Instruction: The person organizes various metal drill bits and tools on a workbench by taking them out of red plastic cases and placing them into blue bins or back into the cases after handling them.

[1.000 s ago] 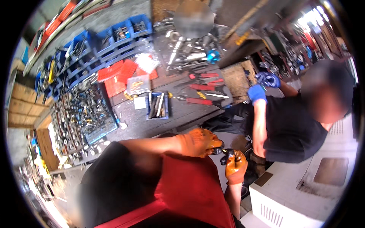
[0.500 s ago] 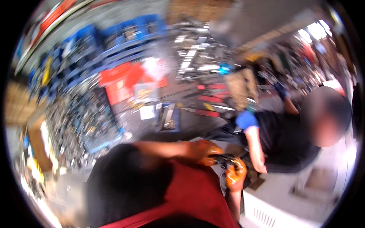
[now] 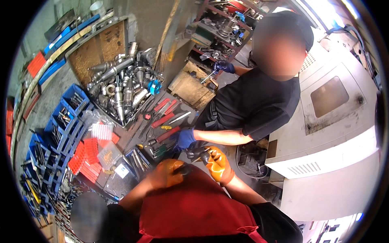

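My right hand (image 3: 216,164), in an orange glove with dark-stained fingers, is closed in front of my red apron (image 3: 194,202). A dark piece with a bright metal edge shows at its fingers, but its kind is unclear. To its left, my left hand (image 3: 167,173), in a similar orange glove, hangs over the apron's upper left edge. Its fingers are loosely curled and apart, with nothing visible in them. Just beyond my hands is the co-worker's blue-gloved hand (image 3: 185,139) at the bench edge.
A co-worker (image 3: 251,101) in black stands ahead right, the other gloved hand (image 3: 223,67) on a metal rod. The bench holds tool holders (image 3: 121,87), red-handled tools (image 3: 162,119), red plastic cases (image 3: 87,156) and blue bins (image 3: 60,117). A white machine (image 3: 332,162) stands right.
My view has swung round and sharpened. My hands, which were together at a dark object, are now apart. The co-worker now stands farther ahead in view.
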`<state>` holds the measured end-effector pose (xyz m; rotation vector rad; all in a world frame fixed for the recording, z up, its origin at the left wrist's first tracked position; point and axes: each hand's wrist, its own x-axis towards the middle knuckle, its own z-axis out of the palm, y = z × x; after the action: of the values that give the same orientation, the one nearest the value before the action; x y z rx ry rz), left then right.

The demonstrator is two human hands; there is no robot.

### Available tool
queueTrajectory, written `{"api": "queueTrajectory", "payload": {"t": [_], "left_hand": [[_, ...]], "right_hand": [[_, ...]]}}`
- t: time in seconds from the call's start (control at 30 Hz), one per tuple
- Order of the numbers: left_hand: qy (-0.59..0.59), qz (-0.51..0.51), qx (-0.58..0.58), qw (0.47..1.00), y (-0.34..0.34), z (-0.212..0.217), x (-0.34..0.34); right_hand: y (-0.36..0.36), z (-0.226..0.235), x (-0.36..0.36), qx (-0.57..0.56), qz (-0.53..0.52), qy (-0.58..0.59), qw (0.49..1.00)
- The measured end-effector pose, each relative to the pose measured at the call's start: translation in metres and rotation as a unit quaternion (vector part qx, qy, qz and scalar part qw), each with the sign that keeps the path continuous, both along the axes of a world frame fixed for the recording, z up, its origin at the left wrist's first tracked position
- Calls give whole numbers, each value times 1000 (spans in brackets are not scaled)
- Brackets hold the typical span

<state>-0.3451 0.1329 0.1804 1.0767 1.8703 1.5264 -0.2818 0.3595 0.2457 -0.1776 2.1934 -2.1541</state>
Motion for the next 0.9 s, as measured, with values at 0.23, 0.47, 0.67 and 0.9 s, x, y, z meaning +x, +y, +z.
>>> {"api": "queueTrajectory", "payload": {"t": [0.23,0.47,0.67,0.9], "left_hand": [[-93,5,-5,996,-4,-13,-15],[-131,65,47,988,18,-52,-9],[-212,62,102,970,27,-17,-16],[-163,81,93,979,48,-21,-25]], "right_hand": [[33,-31,-2,386,58,86,917],[8,-41,-16,586,152,67,793],[17,-30,-34,546,196,-35,814],[65,-37,-28,458,103,26,882]]}}
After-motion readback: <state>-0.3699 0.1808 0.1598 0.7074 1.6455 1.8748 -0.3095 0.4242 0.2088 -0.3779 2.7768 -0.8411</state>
